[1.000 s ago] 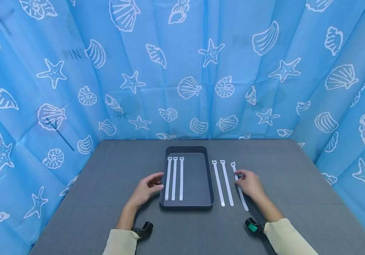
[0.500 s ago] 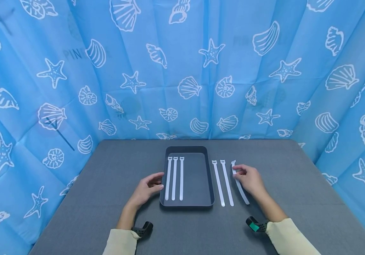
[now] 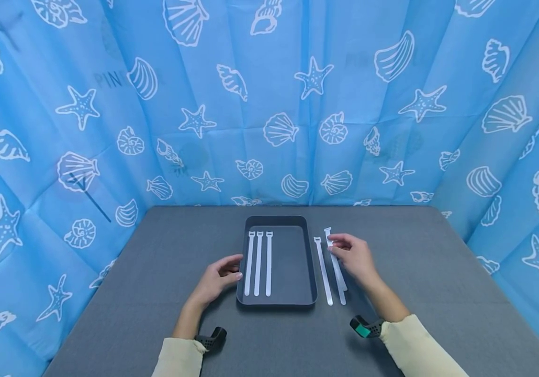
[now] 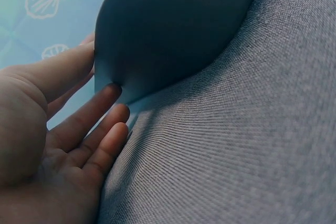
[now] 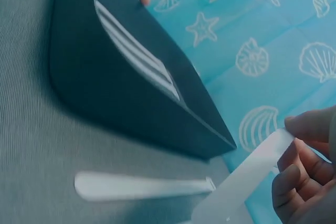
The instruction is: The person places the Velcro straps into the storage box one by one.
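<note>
The right hand pinches a white strap between thumb and index finger, close to the slotted end, while its other fingers curl loosely in toward the palm. Seen from the head, this strap slants over a second strap, hiding most of it, so that little more than the rounded tip shows beneath; the right wrist view shows the pinched strap raised off the surface. A third strap lies flat on the surface between that pair and the dark grey tray, near the tray's right wall and apart from it. The tray sits upright near the middle of the surface, with three straps lying in its left half, side by side with narrow gaps, their slotted ends toward the far wall. The left hand holds the tray by its left wall: the thumb goes over the rim, and slightly parted fingertips touch the outer side. Each wrist wears a dark band, the left one plain and the right one with a green patch, just beyond pale yellow sleeves. Behind the surface hangs a blue curtain printed with white shells and starfish.
</note>
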The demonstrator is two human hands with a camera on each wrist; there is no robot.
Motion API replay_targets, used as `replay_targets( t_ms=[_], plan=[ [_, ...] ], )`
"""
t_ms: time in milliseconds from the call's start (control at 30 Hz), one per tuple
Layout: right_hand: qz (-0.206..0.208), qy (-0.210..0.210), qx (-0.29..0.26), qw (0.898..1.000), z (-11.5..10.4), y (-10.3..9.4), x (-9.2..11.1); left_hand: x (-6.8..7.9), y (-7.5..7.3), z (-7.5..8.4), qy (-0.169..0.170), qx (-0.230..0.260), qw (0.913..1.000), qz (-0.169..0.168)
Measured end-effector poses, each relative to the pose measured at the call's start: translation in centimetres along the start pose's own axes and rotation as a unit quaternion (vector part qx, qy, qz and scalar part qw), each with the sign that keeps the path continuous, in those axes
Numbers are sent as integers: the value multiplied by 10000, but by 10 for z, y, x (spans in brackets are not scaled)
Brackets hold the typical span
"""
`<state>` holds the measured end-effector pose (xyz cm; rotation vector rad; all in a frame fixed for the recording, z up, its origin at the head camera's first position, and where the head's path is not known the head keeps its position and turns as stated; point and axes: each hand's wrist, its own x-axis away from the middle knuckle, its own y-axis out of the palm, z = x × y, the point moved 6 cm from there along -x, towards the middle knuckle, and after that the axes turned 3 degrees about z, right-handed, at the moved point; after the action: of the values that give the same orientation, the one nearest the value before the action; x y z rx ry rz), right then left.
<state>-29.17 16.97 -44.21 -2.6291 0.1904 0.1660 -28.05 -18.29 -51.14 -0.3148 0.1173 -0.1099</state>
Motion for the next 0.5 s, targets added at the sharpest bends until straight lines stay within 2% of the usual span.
replay_targets(
  t_ms=[300,500],
  plan=[
    [-62,186,-827,9964,-17,20,-2,-1,1,0,-30,-34,10000,-25],
    [-300,309,-1349,9899,-28,39,-3,-1,1,-1,-34,-22,10000,11]
  ],
)
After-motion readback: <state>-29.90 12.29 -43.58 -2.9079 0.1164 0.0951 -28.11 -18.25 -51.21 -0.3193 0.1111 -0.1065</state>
